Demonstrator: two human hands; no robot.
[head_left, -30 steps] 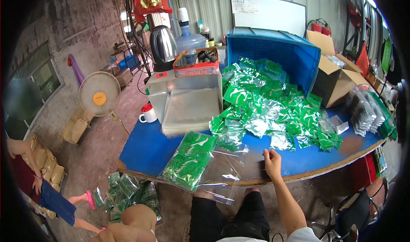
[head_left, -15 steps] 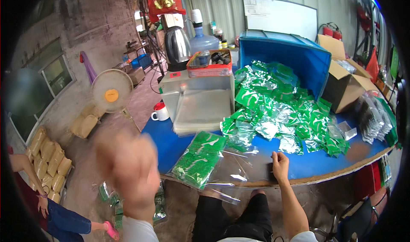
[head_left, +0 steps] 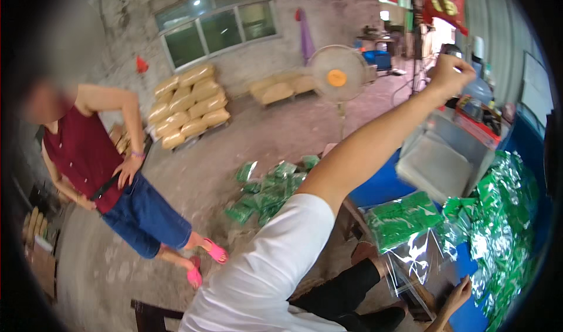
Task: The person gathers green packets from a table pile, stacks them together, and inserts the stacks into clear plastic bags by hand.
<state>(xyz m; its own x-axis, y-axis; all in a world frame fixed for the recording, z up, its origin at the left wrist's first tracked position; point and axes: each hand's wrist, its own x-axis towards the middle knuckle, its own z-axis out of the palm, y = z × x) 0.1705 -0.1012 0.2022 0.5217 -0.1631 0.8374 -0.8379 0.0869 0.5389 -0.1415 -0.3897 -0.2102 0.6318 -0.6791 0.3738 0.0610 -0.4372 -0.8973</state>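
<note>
My left hand (head_left: 450,77) is raised at the end of an outstretched arm, in front of the kettle and large blue water bottle (head_left: 480,91). Its thumb and fingers are pinched together; whatever is between them is hidden. Low at the table's near edge is my right hand (head_left: 456,298), fingers closed, their contents unseen. Beside it lies a clear plastic bag (head_left: 419,258), its far part filled with green packets (head_left: 404,217). A heap of loose green-and-silver packets (head_left: 504,214) spreads over the right of the blue table (head_left: 378,182).
A stack of clear bags (head_left: 437,165) sits in a metal tray beyond the filled bag. Green packs (head_left: 267,191) lie on the floor, with a standing fan (head_left: 337,77) behind. A person in a dark red top (head_left: 88,147) stands at left, near piled sacks (head_left: 187,106).
The view has swung left, bringing the standing person and floor packs into fuller sight. My left arm has stretched forward and right, across the table's far side. My right hand stays by the table edge.
</note>
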